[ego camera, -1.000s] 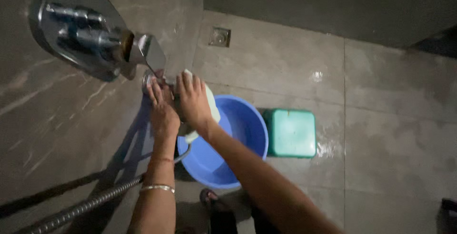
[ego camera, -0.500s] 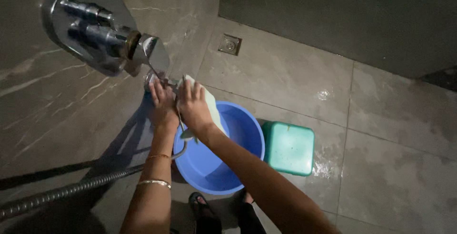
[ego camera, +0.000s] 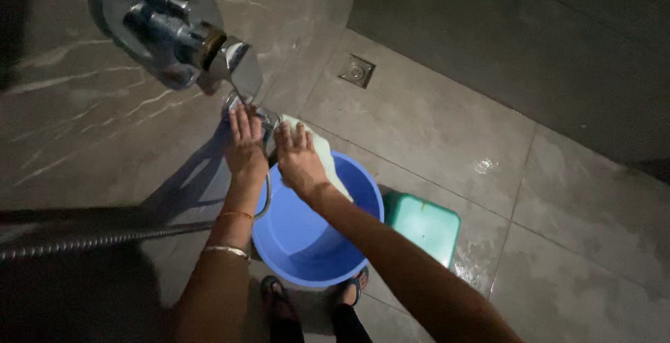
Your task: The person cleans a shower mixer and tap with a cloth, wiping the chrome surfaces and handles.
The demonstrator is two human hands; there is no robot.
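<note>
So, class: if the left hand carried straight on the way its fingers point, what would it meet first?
The left hand points up at the wall; its fingertips already seem to reach the round chrome tap there, so that comes first, though depth is hard to judge in this dim view.

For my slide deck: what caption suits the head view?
Both hands, left hand and right hand, wipe a wall tap with pale cloth above blue tub.

A home bathroom — wet grey floor tiles with a square floor drain. On the tiled wall, a chrome mixer tap and metal shower hose — below them, a blue basin and green stool.
</note>
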